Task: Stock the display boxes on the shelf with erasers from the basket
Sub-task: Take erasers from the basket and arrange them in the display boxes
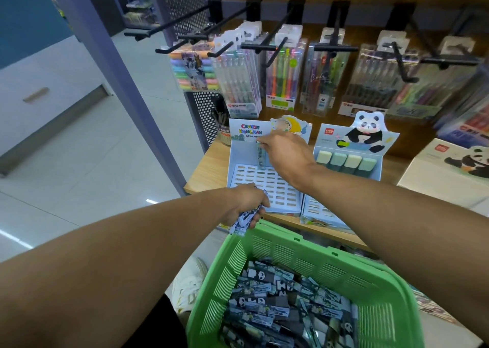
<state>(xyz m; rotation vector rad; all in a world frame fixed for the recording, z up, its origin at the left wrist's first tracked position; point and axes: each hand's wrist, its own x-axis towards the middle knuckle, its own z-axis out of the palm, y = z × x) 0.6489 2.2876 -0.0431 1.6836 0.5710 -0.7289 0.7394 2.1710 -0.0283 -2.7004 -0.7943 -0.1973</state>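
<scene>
A green basket (288, 247) at the bottom holds several wrapped erasers (267, 300). On the wooden shelf stand two blue display boxes. My right hand (285, 151) pinches one eraser (261, 157) upright over the back row of the slotted Crayon Shinchan box (264, 183). My left hand (248, 202) grips a bundle of erasers (244, 219) just above the basket's far rim, at that box's front edge. The panda box (352, 159) on the right has a row of green erasers in its back slots.
Pen packs (238, 77) hang on black hooks above the shelf (209, 170). A purple post (119, 83) stands left of the shelf, with tiled floor beyond. A white panda carton (447, 173) lies at the right. A white shoe (190, 281) shows beside the basket.
</scene>
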